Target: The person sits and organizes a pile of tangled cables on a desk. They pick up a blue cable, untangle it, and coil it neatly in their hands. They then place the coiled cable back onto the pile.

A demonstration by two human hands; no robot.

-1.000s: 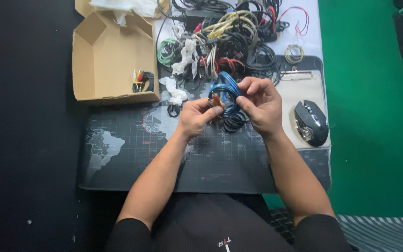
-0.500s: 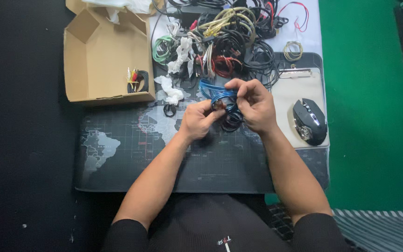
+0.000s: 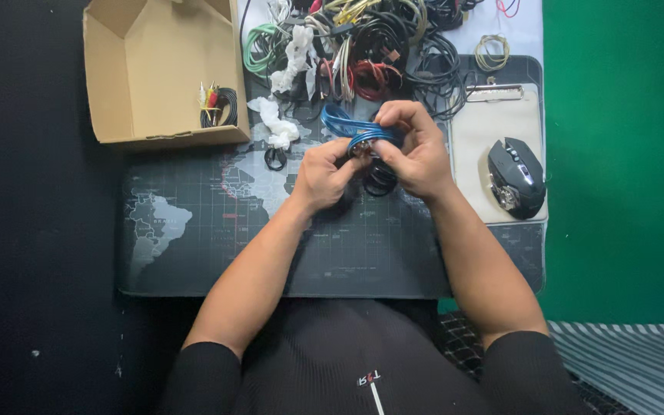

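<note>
1. Your left hand (image 3: 326, 175) and right hand (image 3: 415, 150) are both closed around the blue cable (image 3: 347, 127).
2. It sits above the desk mat's (image 3: 194, 246) far edge, near the cable pile (image 3: 370, 46).

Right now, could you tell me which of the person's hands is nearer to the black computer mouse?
The right hand. It grips the blue cable just to the left of the computer mouse in the picture; the left hand holds the same cable farther away, beyond the right hand.

One head-worn camera looks steeply down, close over the desk mat (image 3: 194, 253).
</note>
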